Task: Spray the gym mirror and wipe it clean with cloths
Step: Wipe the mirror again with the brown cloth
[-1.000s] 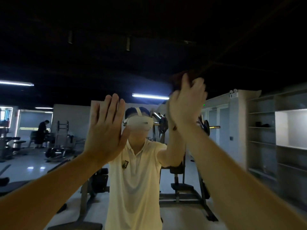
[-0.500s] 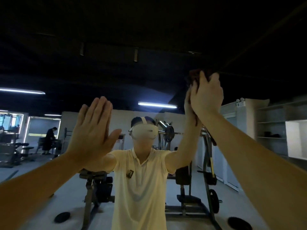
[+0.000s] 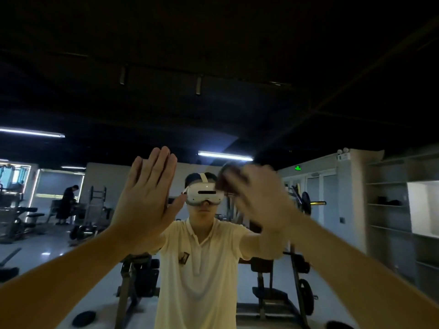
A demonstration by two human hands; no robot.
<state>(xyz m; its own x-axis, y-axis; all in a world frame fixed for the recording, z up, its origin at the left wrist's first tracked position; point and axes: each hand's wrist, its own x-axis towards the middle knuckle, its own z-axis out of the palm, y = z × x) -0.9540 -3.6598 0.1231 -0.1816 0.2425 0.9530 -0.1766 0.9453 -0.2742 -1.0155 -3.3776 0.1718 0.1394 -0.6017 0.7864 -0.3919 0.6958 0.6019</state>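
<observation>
The gym mirror (image 3: 237, 103) fills the whole view and reflects me and the dark gym behind me. My left hand (image 3: 145, 200) lies flat against the glass, left of centre, with its fingers straight and together, and holds nothing. My right hand (image 3: 259, 198), blurred by motion, presses a dark reddish cloth (image 3: 228, 179) onto the glass at head height. Only the cloth's edge shows past the fingertips. No spray bottle is in view.
The reflection shows weight machines (image 3: 137, 276) behind me and open shelves (image 3: 389, 210) at the right. A person in dark clothes (image 3: 67, 200) stands far back on the left. Ceiling strip lights (image 3: 224, 156) glare on the glass.
My right hand has swept the cloth down and to the left across the glass, from above head height to head height. My left hand stays flat on the mirror.
</observation>
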